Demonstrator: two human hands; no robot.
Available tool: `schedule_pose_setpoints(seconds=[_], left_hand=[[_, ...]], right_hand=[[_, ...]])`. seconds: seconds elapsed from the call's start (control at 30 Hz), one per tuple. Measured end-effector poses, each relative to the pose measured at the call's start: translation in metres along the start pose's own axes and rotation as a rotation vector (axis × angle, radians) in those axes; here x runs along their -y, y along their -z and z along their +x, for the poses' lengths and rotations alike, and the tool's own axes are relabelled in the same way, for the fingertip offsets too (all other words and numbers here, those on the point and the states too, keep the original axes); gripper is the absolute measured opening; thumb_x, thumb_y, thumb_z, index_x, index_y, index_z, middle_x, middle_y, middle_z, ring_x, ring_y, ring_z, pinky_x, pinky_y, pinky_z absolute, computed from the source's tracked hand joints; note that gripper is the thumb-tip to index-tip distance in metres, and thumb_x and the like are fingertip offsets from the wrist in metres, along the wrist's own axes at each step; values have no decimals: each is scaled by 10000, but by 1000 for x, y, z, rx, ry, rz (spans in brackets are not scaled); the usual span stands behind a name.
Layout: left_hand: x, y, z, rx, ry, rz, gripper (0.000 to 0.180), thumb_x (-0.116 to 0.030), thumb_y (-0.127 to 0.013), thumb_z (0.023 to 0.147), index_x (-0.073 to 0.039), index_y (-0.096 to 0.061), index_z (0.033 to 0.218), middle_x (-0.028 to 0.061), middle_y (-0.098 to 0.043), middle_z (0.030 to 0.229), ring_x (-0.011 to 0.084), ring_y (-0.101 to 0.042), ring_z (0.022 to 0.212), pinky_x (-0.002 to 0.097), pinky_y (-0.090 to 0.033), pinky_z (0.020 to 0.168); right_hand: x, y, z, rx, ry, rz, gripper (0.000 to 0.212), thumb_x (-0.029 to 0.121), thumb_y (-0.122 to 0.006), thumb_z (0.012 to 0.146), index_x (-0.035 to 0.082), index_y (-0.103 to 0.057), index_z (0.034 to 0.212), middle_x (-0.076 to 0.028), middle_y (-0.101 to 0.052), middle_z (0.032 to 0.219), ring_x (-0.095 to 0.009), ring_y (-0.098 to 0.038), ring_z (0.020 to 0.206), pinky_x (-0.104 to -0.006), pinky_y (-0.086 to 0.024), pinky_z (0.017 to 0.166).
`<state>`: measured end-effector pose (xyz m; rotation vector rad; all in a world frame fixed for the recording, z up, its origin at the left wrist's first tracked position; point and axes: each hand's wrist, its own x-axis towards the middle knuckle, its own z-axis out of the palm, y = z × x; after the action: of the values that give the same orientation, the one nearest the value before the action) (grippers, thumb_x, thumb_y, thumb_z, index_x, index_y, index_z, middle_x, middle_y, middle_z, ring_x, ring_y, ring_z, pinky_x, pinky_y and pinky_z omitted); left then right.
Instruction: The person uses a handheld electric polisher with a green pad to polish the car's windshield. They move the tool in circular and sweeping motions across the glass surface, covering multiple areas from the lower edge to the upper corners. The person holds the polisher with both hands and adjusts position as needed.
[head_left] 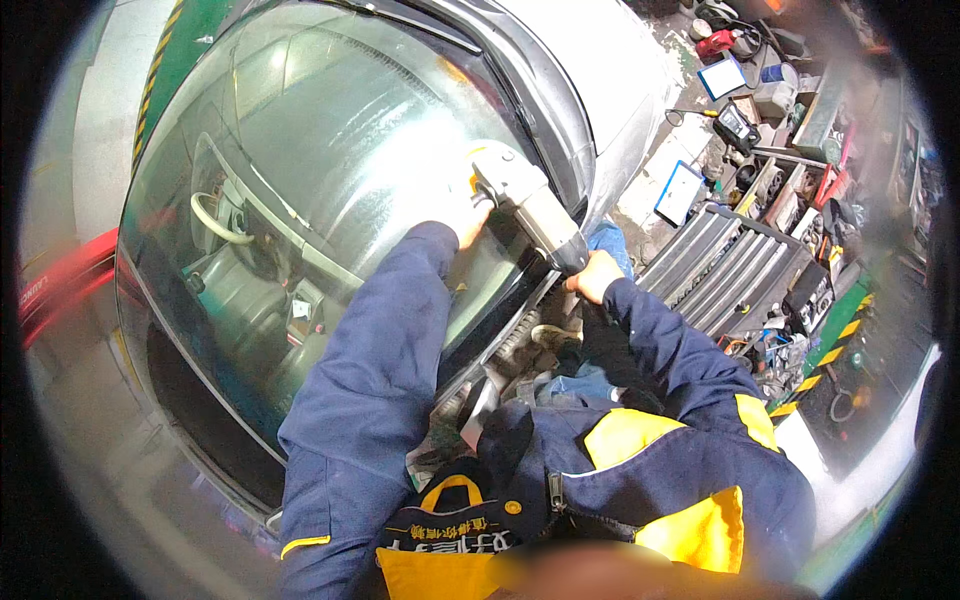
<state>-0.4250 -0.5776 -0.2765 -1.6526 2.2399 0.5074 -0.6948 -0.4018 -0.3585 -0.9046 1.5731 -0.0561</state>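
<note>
A grey and black power polisher [540,218] lies across the lower corner of a car's windshield [330,130], its head against or just over the glass. My left hand [468,215] is closed round the grip at the head end, partly lost in glare. The black rear end of the polisher sits in my right hand [597,277], fingers wrapped round it. Its pad is hidden beneath the head. Whitish streaks and a bright reflection cover the glass near the tool.
Behind the windshield shows a steering wheel [222,220]. The car's white hood [610,70] extends to the far right. At right stand a grey ribbed tool chest [725,262], a blue-edged clipboard [680,192] and a cluttered bench of tools. A red bar [70,280] lies at left.
</note>
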Motion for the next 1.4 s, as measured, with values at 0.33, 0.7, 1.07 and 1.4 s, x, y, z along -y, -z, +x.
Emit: schedule_pose_setpoints(seconds=[0.33, 0.7, 1.07, 1.4], left_hand=[[-14, 10, -46, 428, 105, -68, 665, -581, -466, 1103, -31, -621, 1444, 273, -768, 1237, 417, -738, 1179, 501, -552, 1056], [83, 48, 79, 121, 278, -125, 686, -632, -509, 1070, -40, -700, 1359, 277, -725, 1344, 470, -692, 1253, 528, -533, 1081], [179, 80, 170, 263, 121, 157, 445, -481, -375, 1141, -237, -626, 1415, 221, -713, 1373, 435, -673, 1283, 520, -526, 1095], [92, 44, 37, 56, 224, -240, 557, -521, -502, 1084, -76, -684, 1367, 261, -678, 1404, 437, -646, 1317, 501, -521, 1094]], right_hand=[[0, 2, -48, 91, -92, -44, 674, 293, -933, 694, -50, -765, 1249, -280, -794, 1169, -401, -769, 1146, -432, -589, 1026], [148, 61, 104, 64, 130, -244, 487, 243, -893, 714, -107, -791, 1036, -334, -778, 1015, -440, -786, 1024, -454, -617, 930], [268, 92, 190, 174, 235, -356, 365, 286, -861, 760, -22, -834, 953, -237, -808, 950, -352, -809, 909, -416, -622, 827], [157, 52, 68, 161, 45, -295, 569, 335, -919, 777, -102, -782, 1115, -348, -763, 1147, -443, -762, 1146, -437, -606, 1003]])
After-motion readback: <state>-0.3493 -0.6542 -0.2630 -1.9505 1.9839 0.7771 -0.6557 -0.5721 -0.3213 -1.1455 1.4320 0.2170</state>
